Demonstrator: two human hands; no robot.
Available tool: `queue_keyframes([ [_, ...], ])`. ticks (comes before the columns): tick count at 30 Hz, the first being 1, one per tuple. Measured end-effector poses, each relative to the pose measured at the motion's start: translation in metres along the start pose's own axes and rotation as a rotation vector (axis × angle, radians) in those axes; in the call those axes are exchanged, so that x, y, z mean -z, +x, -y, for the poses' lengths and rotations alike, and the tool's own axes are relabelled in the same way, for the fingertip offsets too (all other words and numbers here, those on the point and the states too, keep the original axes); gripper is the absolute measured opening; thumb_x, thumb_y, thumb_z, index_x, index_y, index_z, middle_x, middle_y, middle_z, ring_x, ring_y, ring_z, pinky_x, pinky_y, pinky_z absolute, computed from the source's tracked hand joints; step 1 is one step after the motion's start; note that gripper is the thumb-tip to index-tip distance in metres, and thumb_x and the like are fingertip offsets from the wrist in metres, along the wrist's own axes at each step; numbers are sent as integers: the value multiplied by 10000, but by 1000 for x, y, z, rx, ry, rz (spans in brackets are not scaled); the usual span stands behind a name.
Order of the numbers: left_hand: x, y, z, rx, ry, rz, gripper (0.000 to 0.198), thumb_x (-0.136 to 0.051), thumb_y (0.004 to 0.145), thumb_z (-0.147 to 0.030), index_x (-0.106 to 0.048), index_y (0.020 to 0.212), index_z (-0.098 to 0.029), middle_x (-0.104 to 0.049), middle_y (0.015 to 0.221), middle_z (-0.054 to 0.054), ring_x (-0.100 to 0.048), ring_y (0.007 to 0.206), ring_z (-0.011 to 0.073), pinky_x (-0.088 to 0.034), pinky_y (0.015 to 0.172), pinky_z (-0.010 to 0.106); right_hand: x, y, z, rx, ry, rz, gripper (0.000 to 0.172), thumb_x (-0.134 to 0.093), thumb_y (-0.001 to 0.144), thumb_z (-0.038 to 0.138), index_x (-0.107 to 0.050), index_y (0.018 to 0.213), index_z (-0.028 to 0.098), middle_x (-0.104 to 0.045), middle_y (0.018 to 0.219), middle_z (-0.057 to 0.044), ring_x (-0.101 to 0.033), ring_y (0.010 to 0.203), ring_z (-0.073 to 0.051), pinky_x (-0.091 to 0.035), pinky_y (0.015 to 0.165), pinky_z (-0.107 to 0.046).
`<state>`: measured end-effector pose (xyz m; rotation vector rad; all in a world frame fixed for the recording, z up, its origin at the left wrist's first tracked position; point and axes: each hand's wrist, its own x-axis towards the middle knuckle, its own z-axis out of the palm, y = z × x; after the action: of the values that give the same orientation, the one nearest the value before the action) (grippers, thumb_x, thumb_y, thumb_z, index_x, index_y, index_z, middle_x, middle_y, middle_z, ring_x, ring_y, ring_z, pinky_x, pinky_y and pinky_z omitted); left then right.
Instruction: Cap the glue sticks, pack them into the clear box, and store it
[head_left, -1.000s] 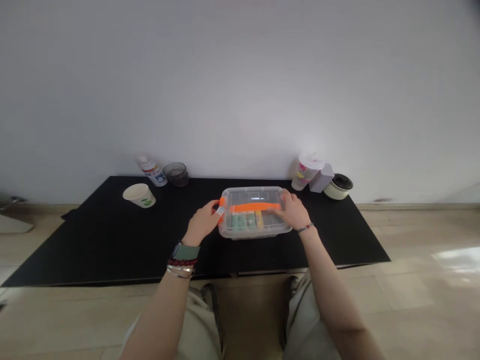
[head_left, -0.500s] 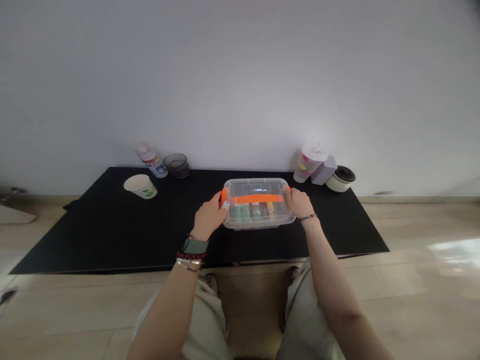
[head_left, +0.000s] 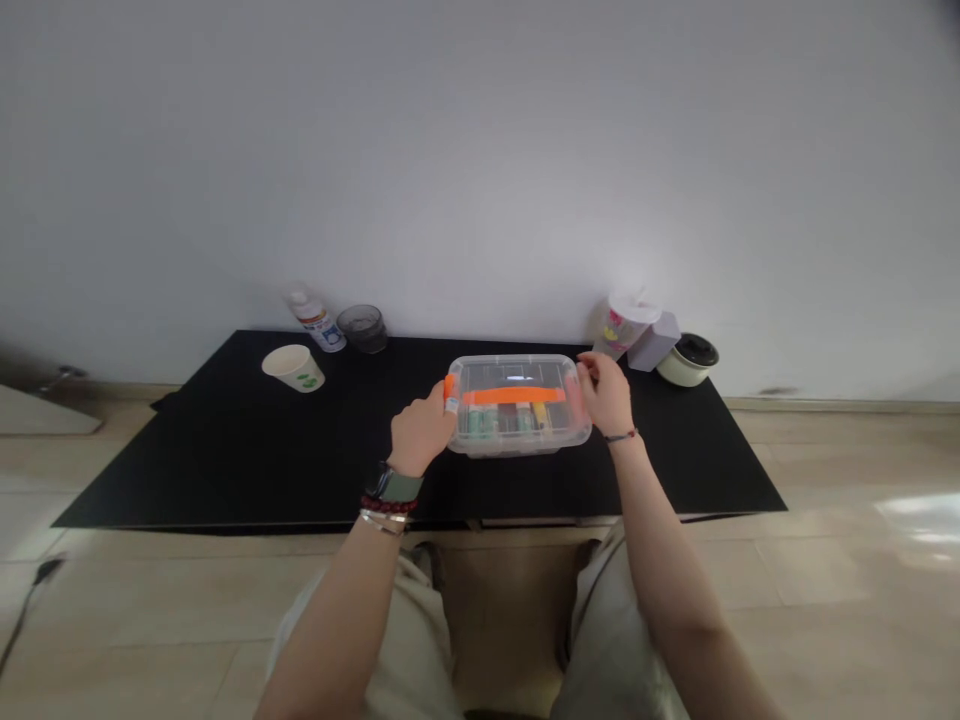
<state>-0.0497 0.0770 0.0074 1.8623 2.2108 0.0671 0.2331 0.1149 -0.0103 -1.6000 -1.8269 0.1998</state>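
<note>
While my left hand (head_left: 421,432) curls around the left end of a clear plastic box (head_left: 520,443), my right hand (head_left: 609,395) meets its opposite end, fingers bent and slightly parted from the thumb; how firmly those have hold, I cannot tell. The box sits on a black table (head_left: 247,480), directly before me and between my two hands, its lid on and its orange handle (head_left: 514,396) lying across the top. Small green, white and yellow items (their labels too blurred to read) show through the plastic. Along the wall to my left stand a white bottle (head_left: 319,322) and a dark glass bowl (head_left: 363,330), with a leaf-printed paper cup (head_left: 300,372) nearer me. To my right, a lidded tumbler (head_left: 624,322), a pale carton (head_left: 655,341) and a cream pot (head_left: 684,367) with a black lid line up close together.
</note>
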Motion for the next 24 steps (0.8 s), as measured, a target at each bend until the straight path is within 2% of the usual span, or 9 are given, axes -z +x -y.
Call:
queue_keyframes([
  [3,2,-2,-3,-9,32,3,521,-311,983,-327,-430,1479,-220,-711,1119,194,-683,1043,383,-502,848,461,-4,-4,18,315,-28,201,330,-447,995,393,-682,1055,170,-690,1062,-113,-578,1031,-247,-437,946,-379],
  [5,3,0,-1,-9,28,14,520,-324,974,-309,-433,1473,-210,-706,1133,199,-675,1063,385,-497,867,471,-8,-5,27,391,-89,286,373,-501,975,476,-686,1078,168,-683,1065,-106,-558,1039,-253,-420,944,-382],
  [8,-2,8,10,14,-102,71,505,-282,983,-309,-469,1438,-192,-680,1218,200,-646,1132,377,-483,916,476,-15,-3,33,387,-183,320,503,-544,913,616,-673,1103,169,-657,1064,-106,-538,1028,-266,-389,926,-396],
  [12,-21,25,30,-47,-447,80,487,-264,987,-358,-561,1330,-179,-641,1322,150,-593,1226,314,-446,1004,419,-25,7,38,360,-250,347,559,-558,853,710,-654,966,171,-636,983,-94,-533,976,-253,-354,872,-373],
  [15,-40,38,43,-108,-702,48,522,-335,943,-508,-643,1150,-141,-698,1197,140,-622,1124,305,-458,986,421,-29,14,39,375,-242,348,529,-556,857,707,-618,842,182,-626,900,-78,-531,910,-232,-330,795,-338],
  [18,-54,49,48,-162,-905,112,647,-457,805,-695,-669,973,-107,-730,1010,144,-642,954,298,-492,898,435,-28,16,35,383,-181,319,498,-573,865,680,-589,801,187,-611,836,-57,-531,848,-212,-308,741,-317],
  [21,-58,53,49,-194,-991,150,660,-533,721,-730,-664,929,-117,-726,941,117,-629,874,267,-493,850,420,-24,13,32,378,-125,289,477,-572,876,661,-577,806,190,-600,847,-47,-528,801,-190,-303,716,-302],
  [24,-57,53,47,-198,-995,116,598,-539,729,-703,-659,880,-137,-718,888,86,-614,840,247,-485,825,396,-23,10,32,359,-80,266,453,-559,895,637,-575,813,192,-596,897,-51,-507,739,-166,-297,682,-294],
])
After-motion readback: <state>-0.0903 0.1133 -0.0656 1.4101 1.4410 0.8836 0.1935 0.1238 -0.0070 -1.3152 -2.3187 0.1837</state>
